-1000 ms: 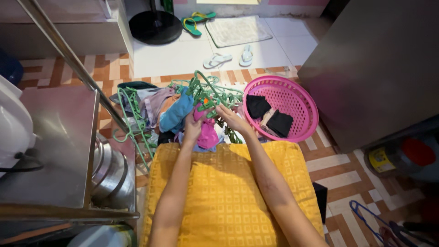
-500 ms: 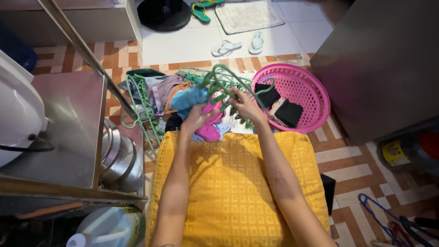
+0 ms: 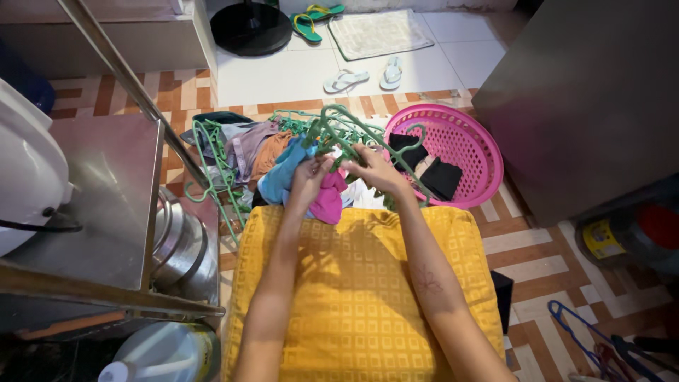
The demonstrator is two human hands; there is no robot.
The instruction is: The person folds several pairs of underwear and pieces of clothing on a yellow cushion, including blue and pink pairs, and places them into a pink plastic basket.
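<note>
A person seated with a yellow patterned cloth (image 3: 361,283) across the lap works both bare hands into a heap of laundry on the tiled floor (image 3: 283,78). The left hand (image 3: 310,180) has its fingers (image 3: 320,167) curled onto a magenta garment (image 3: 329,198), which hangs from the grip down against the front edge of the yellow cloth; a blue garment (image 3: 281,177) lies just beside that hand on its outer side. The right hand (image 3: 373,170) is closed around a tangle of green plastic hangers (image 3: 339,131), the fingers wrapped on one hanger's bar while the rest of the bunch rises above and in front of both hands. The two hands sit close together, nearly touching, with the magenta garment between them and just beneath the hangers.

More green hangers (image 3: 212,166) lie on the pile of mixed clothes (image 3: 247,145) to the person's left. To the right stands a round pink basket (image 3: 481,152) with dark folded pieces inside. A steel worktop (image 3: 99,191) runs along the left, metal bowls (image 3: 180,244) stacked below it. Farther off on the white tiles lie a pair of pale flip-flops (image 3: 364,76), a green pair (image 3: 315,21) and a mat (image 3: 378,32).
</note>
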